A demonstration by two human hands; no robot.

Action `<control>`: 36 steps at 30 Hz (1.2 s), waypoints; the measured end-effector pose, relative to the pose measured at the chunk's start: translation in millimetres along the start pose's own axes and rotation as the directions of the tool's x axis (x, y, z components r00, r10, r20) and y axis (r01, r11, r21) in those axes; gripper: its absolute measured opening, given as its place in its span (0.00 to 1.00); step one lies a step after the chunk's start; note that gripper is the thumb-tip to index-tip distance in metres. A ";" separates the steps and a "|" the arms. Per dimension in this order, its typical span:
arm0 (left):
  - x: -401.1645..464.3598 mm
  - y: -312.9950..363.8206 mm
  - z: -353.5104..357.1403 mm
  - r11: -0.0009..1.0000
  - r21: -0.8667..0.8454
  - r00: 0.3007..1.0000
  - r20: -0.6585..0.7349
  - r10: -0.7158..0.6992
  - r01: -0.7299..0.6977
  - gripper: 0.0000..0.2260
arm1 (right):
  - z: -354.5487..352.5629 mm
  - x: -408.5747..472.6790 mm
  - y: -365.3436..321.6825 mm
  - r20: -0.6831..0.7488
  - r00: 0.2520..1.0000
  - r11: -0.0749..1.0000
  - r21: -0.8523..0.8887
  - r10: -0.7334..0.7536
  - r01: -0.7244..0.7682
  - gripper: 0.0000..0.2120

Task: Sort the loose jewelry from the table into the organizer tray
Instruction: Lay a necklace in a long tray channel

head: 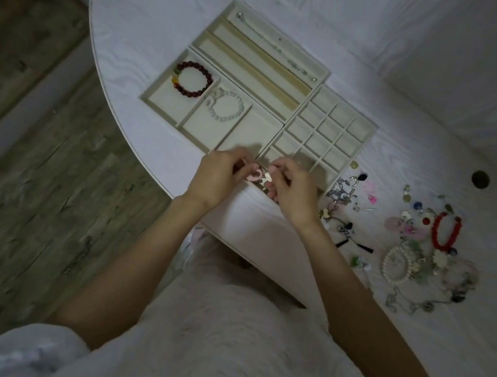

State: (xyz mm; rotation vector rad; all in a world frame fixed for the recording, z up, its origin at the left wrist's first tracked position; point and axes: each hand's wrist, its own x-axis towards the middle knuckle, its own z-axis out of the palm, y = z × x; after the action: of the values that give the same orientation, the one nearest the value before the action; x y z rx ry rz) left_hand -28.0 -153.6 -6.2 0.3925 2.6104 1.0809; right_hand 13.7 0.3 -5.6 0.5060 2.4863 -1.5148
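Note:
The beige organizer tray point(284, 122) lies on the white table point(156, 15). A dark red bead bracelet point(192, 79) and a pale bead bracelet point(227, 106) sit in two of its large compartments; a thin chain point(275, 45) lies in the top long slot. My left hand point(218, 178) and my right hand point(293, 191) meet over the tray's near edge, both pinching a small pink and white jewelry piece point(258, 175). Loose jewelry point(408, 243) is scattered on the table to the right, including a red bracelet point(445, 230) and a pearl bracelet point(396, 265).
The grid of small compartments point(329, 129) lies at the tray's right. A round hole point(480, 179) is in the tabletop at far right. The table's curved edge point(117, 112) runs along the left, with wood floor point(24, 140) beyond.

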 end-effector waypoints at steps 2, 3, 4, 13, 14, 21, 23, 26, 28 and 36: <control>-2.0 -1.7 -1.6 0.999 -0.034 0.997 0.069 0.028 -0.025 0.05 | -1.5 -0.9 0.2 -0.015 1.000 0.997 0.075 0.013 -0.012 0.03; -2.9 -2.6 -2.1 0.998 -0.050 0.994 0.102 0.033 -0.028 0.05 | -1.8 -1.3 -0.5 -0.017 1.000 0.995 0.100 0.017 -0.015 0.03; -4.0 -2.7 -2.6 0.998 -0.063 0.992 0.125 0.031 -0.023 0.06 | -1.8 -1.7 -0.9 -0.017 1.000 0.992 0.123 0.021 -0.018 0.03; 1.8 9.0 4.8 0.994 0.015 0.994 -0.007 -0.108 0.108 0.06 | 1.0 0.7 5.4 0.008 0.997 0.995 0.065 0.081 -0.082 0.07; 0.9 10.7 7.4 0.994 0.037 0.994 -0.034 -0.105 0.106 0.07 | 2.9 0.7 5.2 -0.023 0.998 0.998 -0.010 0.065 -0.065 0.07; -9.4 15.1 22.8 0.978 0.187 0.977 -0.205 -0.059 0.098 0.08 | 9.9 -4.3 4.3 -0.116 0.969 0.888 -0.437 -0.216 0.146 0.08; -11.6 14.1 24.7 0.968 0.217 0.966 -0.252 -0.064 0.121 0.09 | 10.5 -5.2 6.0 -0.097 0.965 0.868 -0.466 -0.244 0.173 0.09; -15.3 8.1 20.1 0.974 0.214 0.952 -0.307 -0.011 0.080 0.06 | 7.6 -10.1 10.2 -0.115 0.938 0.855 -0.458 -0.326 0.241 0.10; -18.6 -2.0 16.0 0.963 0.261 0.953 -0.271 0.138 -0.066 0.06 | 3.9 -13.6 15.2 -0.137 0.924 0.838 -0.483 -0.357 0.253 0.10; -14.2 -18.8 0.6 0.727 0.594 0.931 0.114 0.347 -0.344 0.19 | 2.6 -6.0 11.1 -0.092 0.892 0.736 -0.606 -0.443 0.303 0.04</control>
State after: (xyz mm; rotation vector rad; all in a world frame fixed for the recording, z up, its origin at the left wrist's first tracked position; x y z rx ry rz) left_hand -17.3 -171.0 -17.8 1.0558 2.9074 0.2693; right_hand 23.4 1.5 -14.0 0.0633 3.1873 -0.7124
